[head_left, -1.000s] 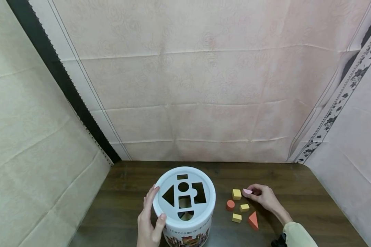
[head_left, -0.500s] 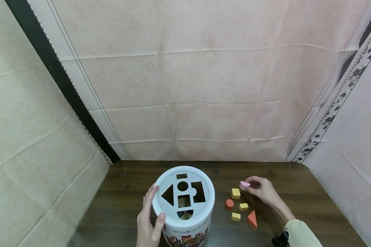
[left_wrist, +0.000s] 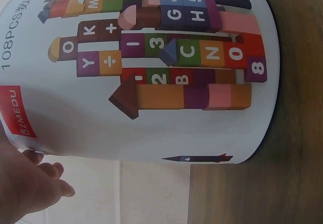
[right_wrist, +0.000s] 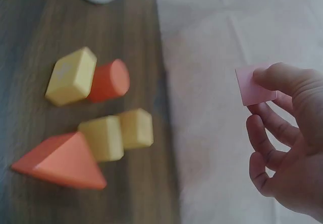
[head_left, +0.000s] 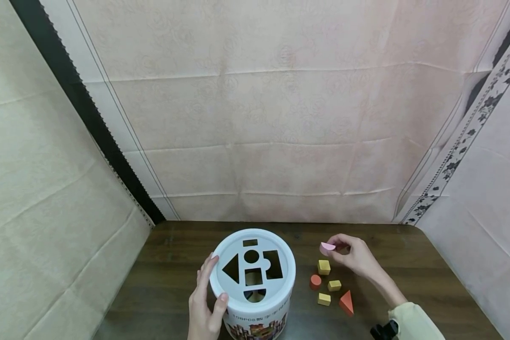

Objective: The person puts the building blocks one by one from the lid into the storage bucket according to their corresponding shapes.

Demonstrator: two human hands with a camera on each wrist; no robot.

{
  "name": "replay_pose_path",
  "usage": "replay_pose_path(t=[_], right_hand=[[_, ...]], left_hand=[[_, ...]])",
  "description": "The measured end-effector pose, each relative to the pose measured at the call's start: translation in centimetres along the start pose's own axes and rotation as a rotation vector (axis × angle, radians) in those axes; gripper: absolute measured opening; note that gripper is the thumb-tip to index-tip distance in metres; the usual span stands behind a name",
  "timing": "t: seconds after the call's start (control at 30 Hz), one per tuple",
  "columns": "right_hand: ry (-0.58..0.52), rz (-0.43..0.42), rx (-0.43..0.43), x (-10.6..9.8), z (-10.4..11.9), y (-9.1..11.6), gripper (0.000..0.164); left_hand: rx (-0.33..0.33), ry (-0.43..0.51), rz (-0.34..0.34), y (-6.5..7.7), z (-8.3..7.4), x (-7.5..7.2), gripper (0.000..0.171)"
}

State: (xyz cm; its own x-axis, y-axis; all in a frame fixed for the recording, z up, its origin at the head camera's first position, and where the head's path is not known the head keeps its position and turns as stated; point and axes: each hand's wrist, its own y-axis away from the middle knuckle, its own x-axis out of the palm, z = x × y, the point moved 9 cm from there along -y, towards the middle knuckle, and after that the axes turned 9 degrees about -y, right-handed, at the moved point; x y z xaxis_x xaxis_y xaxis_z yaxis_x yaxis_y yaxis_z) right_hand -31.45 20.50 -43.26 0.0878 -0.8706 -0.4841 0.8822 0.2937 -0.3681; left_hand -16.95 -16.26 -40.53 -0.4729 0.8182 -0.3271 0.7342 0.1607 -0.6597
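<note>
On the tabletop a white bucket (head_left: 258,322) stands upright under a pale blue lid (head_left: 230,295) with cut-out shapes: triangle, square, circle, half circle and others. My left hand (head_left: 205,302) grips its left side, thumb at the front just below the rim and fingers round the far left. Between thumb and fingers my right hand (head_left: 357,257) pinches a pink half-round block (head_left: 326,249), raised over the table beyond the other blocks. In the right wrist view the pink block (right_wrist: 250,88) shows a square flat face under the thumb.
Right of the bucket lie several loose blocks: a yellow block (head_left: 324,267), a red cylinder (head_left: 315,282), smaller yellow blocks (head_left: 334,285) and a red triangular block (head_left: 346,303). Pale cloth (head_left: 280,141) hangs behind the wooden table (head_left: 165,283) and along both sides.
My right hand has lifted the pink half-round block and carried it left and away from me, past the yellow block. The left hand keeps its place on the bucket.
</note>
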Motion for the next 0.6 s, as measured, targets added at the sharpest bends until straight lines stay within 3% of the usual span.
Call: replay_pose_path(t=[0.3, 0.6], right_hand=[[0.015, -0.025, -0.041, 0.1, 4.5, -0.5, 0.025], [0.006, -0.030, -0.153, 0.3, 9.4, -0.4, 0.029]], left_hand=[[0.000, -0.002, 0.001, 0.0, 0.0, 0.0, 0.063], [-0.010, -0.001, 0.004, 0.0, 0.2, 0.0, 0.064]])
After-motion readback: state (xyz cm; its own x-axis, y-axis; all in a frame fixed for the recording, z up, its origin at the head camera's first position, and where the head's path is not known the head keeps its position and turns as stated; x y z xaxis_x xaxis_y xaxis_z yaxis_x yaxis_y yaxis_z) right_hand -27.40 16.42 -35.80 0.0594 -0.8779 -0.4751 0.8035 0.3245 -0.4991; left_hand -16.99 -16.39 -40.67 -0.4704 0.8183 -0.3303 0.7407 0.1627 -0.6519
